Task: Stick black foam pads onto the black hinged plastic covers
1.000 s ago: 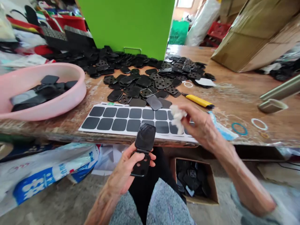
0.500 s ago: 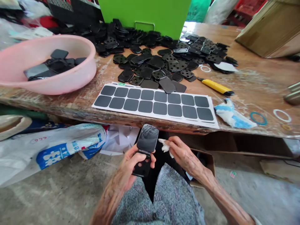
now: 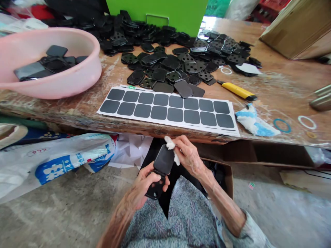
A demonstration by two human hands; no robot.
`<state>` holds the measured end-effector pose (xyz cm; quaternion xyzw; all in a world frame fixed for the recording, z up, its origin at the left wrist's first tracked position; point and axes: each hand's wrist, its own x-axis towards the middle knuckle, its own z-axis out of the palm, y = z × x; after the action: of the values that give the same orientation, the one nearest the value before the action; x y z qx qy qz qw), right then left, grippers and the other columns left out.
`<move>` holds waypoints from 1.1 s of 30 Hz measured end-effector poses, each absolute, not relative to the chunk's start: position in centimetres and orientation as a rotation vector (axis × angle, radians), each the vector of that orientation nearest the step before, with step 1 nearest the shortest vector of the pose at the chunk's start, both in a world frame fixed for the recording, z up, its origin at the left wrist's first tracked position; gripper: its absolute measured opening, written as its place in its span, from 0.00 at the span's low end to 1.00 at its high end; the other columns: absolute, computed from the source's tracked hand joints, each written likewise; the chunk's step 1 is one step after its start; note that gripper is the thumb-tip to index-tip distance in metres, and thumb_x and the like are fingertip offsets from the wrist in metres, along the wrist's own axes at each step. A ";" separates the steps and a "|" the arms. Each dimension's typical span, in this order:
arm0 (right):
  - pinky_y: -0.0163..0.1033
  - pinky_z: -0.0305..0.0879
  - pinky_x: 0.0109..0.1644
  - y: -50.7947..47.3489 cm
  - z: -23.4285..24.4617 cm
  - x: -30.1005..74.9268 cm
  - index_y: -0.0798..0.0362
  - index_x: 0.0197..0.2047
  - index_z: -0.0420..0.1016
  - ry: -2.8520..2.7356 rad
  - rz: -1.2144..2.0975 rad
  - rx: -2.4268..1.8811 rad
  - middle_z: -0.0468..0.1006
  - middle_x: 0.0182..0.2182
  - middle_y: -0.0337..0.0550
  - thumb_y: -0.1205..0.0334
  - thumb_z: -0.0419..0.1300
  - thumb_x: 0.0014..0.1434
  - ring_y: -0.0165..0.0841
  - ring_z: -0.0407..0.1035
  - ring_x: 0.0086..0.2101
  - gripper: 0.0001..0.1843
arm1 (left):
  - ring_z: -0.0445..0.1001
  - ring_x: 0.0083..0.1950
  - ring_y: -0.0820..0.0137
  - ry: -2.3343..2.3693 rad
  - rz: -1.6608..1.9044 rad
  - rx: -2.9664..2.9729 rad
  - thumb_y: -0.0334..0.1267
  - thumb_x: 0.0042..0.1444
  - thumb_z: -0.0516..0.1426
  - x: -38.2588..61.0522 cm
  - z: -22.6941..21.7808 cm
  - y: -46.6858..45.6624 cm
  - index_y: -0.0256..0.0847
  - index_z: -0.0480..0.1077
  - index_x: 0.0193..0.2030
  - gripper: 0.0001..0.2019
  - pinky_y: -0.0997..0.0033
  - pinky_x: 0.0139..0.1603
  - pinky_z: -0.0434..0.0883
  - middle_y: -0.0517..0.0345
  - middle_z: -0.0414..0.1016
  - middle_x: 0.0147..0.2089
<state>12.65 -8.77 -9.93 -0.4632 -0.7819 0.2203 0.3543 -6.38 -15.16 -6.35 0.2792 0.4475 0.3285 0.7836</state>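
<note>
My left hand grips a hinged black plate, unfolded into two rounded halves, above my lap. The thumb presses near its hinge; the lower half has round holes. A crumpled white cloth is pinched in my right hand at the top right edge of the upper half. On the table edge ahead lies a white sheet bearing two rows of dark rounded squares. Behind the sheet spreads a heap of similar black plates.
A pink basin with black pieces stands at the left. On the right lie a yellow utility knife, a blue-stained white cloth and several rings. A green box stands behind the heap, a cardboard box at the far right.
My right hand has moved up and left, bringing the white cloth onto the plate's upper edge. The upper half, streaked before, now looks more evenly dark. The view has shifted slightly.
</note>
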 end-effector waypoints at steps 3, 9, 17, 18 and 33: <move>0.38 0.70 0.40 -10.1 -10.3 13.5 0.52 0.47 0.73 -1.892 0.504 -1.398 0.70 0.35 0.43 0.71 0.51 0.61 0.33 0.70 0.35 0.14 | 0.70 0.26 0.71 0.959 0.733 0.542 0.36 0.47 0.56 -6.5 -6.8 -15.4 0.36 0.73 0.37 0.10 0.72 0.32 0.63 0.56 0.75 0.26; 0.31 0.69 0.28 -13.7 -8.7 9.5 0.46 0.50 0.69 -2.120 0.716 -1.087 0.70 0.39 0.42 0.71 0.48 0.64 0.29 0.68 0.31 0.16 | 0.71 0.27 0.71 1.154 0.820 0.416 0.36 0.43 0.60 -5.9 -7.7 -15.2 0.40 0.73 0.38 0.12 0.74 0.30 0.64 0.61 0.75 0.26; 0.35 0.70 0.36 -12.0 -10.3 12.2 0.51 0.47 0.70 -1.950 0.521 -1.343 0.70 0.37 0.44 0.72 0.51 0.62 0.31 0.69 0.33 0.13 | 0.75 0.30 0.69 1.043 0.768 0.467 0.34 0.46 0.57 -6.9 -7.7 -15.5 0.36 0.75 0.37 0.11 0.73 0.33 0.67 0.54 0.78 0.30; 0.35 0.71 0.36 -12.2 -9.9 11.6 0.50 0.48 0.70 -1.965 0.546 -1.323 0.71 0.39 0.44 0.72 0.51 0.62 0.31 0.70 0.34 0.14 | 0.75 0.29 0.69 1.079 0.771 0.450 0.34 0.45 0.58 -6.7 -7.9 -15.5 0.37 0.74 0.37 0.11 0.73 0.33 0.67 0.56 0.78 0.29; 0.32 0.70 0.35 -13.4 -8.9 9.2 0.49 0.47 0.70 -2.044 0.630 -1.125 0.69 0.39 0.43 0.69 0.51 0.64 0.31 0.69 0.36 0.12 | 0.71 0.25 0.72 1.290 0.797 0.291 0.32 0.38 0.59 -6.4 -8.5 -15.6 0.39 0.70 0.34 0.12 0.74 0.30 0.65 0.64 0.74 0.23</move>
<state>9.19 -13.44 -8.88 -0.4352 -0.7909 0.2438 0.3544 -6.38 -15.58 -8.51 0.1315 0.5828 0.3599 0.7166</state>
